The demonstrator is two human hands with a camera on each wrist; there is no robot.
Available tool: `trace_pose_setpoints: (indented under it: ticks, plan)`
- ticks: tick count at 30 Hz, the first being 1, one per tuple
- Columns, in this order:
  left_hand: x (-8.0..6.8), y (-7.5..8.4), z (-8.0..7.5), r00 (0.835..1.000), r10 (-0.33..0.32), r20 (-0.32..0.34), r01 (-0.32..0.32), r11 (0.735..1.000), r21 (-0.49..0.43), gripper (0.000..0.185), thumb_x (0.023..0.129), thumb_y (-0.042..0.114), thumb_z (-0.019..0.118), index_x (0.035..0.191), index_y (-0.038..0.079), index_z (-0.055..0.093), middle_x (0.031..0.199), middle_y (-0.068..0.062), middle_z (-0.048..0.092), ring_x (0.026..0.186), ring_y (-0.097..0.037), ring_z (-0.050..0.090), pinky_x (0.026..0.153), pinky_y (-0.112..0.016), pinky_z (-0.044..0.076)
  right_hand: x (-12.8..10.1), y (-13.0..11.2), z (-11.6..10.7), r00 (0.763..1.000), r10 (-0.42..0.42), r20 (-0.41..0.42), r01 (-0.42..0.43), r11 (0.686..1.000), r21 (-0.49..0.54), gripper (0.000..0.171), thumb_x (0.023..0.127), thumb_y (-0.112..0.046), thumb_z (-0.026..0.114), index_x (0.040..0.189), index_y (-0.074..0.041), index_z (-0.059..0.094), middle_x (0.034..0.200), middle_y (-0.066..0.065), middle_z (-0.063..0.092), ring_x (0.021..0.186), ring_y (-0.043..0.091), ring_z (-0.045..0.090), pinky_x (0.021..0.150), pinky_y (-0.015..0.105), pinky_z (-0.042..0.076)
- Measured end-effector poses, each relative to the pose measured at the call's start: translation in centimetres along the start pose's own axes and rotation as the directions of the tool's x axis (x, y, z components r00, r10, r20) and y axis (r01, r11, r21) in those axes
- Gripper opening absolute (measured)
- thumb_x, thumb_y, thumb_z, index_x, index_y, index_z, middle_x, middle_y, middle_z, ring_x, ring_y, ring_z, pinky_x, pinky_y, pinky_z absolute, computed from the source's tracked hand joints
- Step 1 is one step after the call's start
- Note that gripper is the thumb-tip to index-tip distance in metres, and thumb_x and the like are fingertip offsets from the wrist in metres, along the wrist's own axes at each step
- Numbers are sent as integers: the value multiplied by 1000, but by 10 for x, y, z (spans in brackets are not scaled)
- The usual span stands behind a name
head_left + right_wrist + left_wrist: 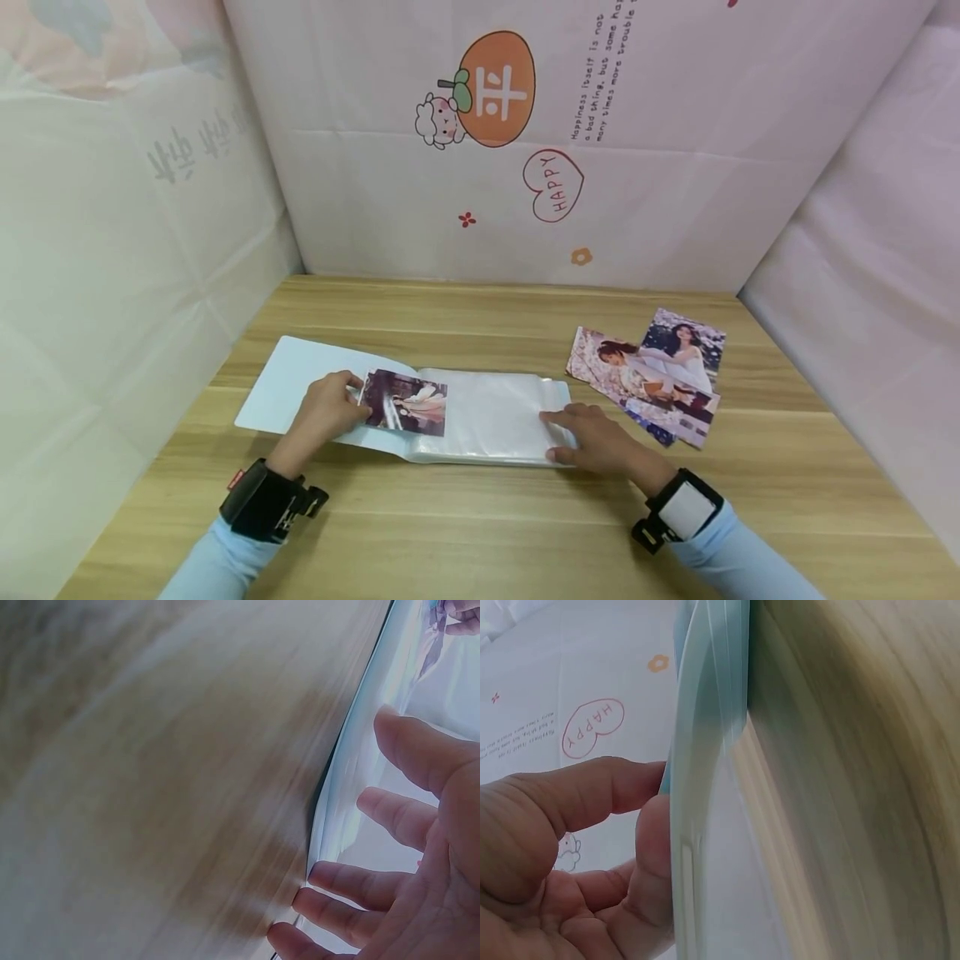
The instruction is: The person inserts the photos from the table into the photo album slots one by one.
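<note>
Overlapping translucent album pocket [491,412], one photo [408,403]

I had passage along the near surface [465,533] | open album [491,408] blocked the middle | overlapping photos [648,375] obstructed right | printed sheeting [375,208] walled off behind

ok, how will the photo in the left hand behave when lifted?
The photo is probably light: it looks thin. Likely slippery: bright streaks on its surface suggest gloss. Perhaps fairly stiff: it looks flat with the left hand gripping one end.
</note>
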State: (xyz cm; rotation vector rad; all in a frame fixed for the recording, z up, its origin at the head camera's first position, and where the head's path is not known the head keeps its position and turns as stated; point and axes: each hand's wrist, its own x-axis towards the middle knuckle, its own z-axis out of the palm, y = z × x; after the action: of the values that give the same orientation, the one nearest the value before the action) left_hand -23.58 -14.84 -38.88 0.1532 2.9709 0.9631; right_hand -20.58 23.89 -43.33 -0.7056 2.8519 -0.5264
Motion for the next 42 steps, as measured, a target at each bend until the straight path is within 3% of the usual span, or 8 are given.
trace_pose_setpoints:
  ticks: [11, 18, 22, 29, 42]
  plan:
    - [7, 11, 15, 1000, 20, 12, -20, 1000, -6, 37, 71, 6, 74, 102, -10, 60, 67, -6, 56, 60, -19, 52, 56, -31, 42, -1, -3, -2, 1000, 1, 2, -1, 1000, 12, 56, 87, -31, 65, 134, -5, 49, 130, 26, 46, 118, 44, 40, 93, 57, 34]
    - [13, 14, 24, 997, 38, 71, -29, 992, -122, 39, 73, -1, 69, 109, -12, 58, 63, -3, 59, 46, -14, 55, 49, -27, 43, 0, -3, -2, 1000, 4, 6, -5, 1000, 16, 56, 87, -32, 65, 133, -4, 50, 130, 26, 45, 117, 43, 41, 93, 56, 34]
    - [16, 17, 30, 994, 50, 96, -34, 987, -155, 37, 74, -4, 66, 110, -11, 58, 62, -3, 60, 46, -14, 55, 48, -26, 44, 0, -3, -1, 999, 37, 8, -37, 999, 18, 56, 86, -34, 66, 131, -4, 51, 129, 25, 46, 116, 42, 42, 92, 55, 36]
    - [18, 21, 36, 991, 70, 113, -50, 984, -168, 36, 72, -7, 60, 108, -10, 61, 63, -2, 60, 47, -13, 56, 47, -25, 43, 1, -3, 0, 994, 109, 24, -110, 993, 36, 56, 85, -37, 66, 130, -7, 52, 131, 23, 45, 119, 39, 41, 94, 54, 35]
    - [19, 34, 47, 988, 69, 137, -45, 984, -171, 38, 72, -6, 59, 110, -9, 59, 68, -5, 62, 51, -13, 58, 49, -26, 46, 2, -4, 1, 992, 121, 23, -121, 992, 34, 56, 85, -38, 66, 130, -8, 53, 132, 22, 44, 120, 39, 40, 94, 54, 36]
